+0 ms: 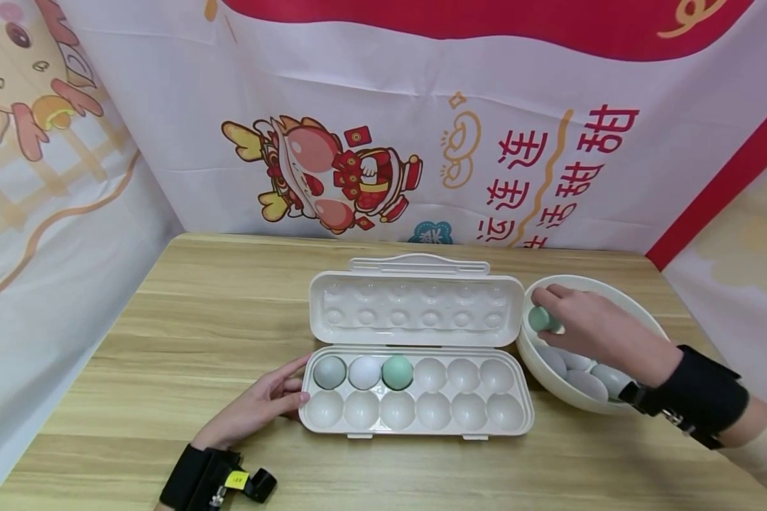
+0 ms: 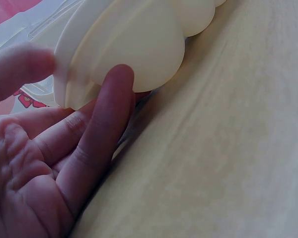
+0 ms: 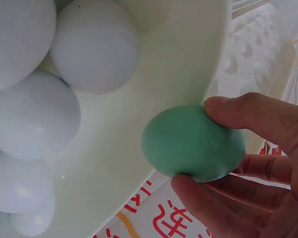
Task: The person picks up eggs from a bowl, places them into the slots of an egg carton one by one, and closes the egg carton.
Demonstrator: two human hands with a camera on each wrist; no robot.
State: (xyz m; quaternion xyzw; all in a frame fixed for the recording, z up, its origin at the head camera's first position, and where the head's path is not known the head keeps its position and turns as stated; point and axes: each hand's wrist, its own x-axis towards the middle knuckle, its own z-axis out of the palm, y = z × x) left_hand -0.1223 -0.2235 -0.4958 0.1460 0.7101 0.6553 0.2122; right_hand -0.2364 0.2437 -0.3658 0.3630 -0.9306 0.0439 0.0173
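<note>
A white plastic egg box lies with its lid tipped back. In its rear row, from the left, sit a grey-blue egg, a white egg and a green egg. My left hand grips the box's left end, its fingertips against the rim and a rounded cup in the left wrist view. Over the left side of a white bowl, my right hand pinches another green egg between thumb and fingers. Pale eggs lie in the bowl.
The wooden table meets a printed cloth at the back. The bowl stands close against the right side of the egg box. More cloth hangs at the left and right.
</note>
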